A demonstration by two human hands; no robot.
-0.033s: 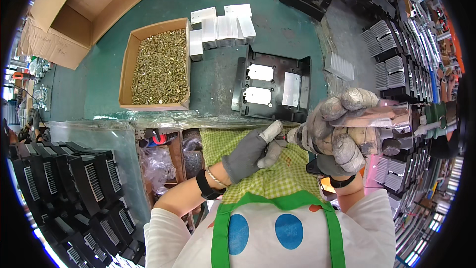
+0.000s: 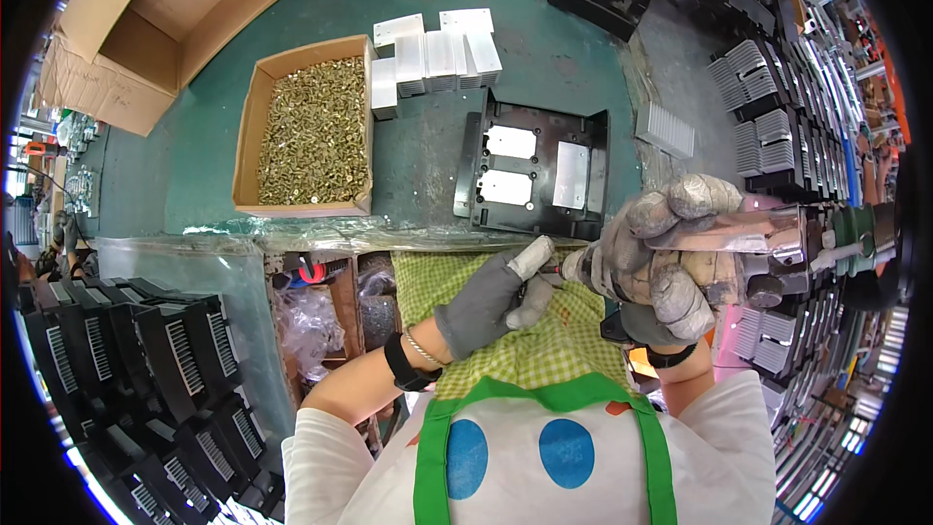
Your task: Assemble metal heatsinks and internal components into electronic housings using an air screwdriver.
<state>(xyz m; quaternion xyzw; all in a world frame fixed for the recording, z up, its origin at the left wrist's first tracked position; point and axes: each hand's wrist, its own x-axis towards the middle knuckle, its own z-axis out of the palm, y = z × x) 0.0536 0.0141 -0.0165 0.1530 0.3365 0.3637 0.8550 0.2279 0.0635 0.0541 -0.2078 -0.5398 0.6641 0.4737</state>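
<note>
My right hand [image 2: 671,258], in a worn grey glove, is wrapped round a metal-bodied power screwdriver [image 2: 748,231] that points left. My left hand [image 2: 496,297], in a grey glove with pale fingertips, pinches the dark screwdriver bit [image 2: 552,273] at its front end; whether a screw sits there is hidden by the fingers. Just beyond both hands, a black metal housing [image 2: 544,128] lies on the green bench near its front edge. Inside it show several bright silver plates, such as the one on the right [image 2: 571,176].
An open carton of brass-coloured screws [image 2: 313,136] stands left of the housing. Silver heat sinks [image 2: 437,58] are grouped behind it, with a single heat sink [image 2: 665,129] to the right. Stacked black housings [image 2: 175,360] fill the lower left. A larger cardboard box [image 2: 185,0] is far left.
</note>
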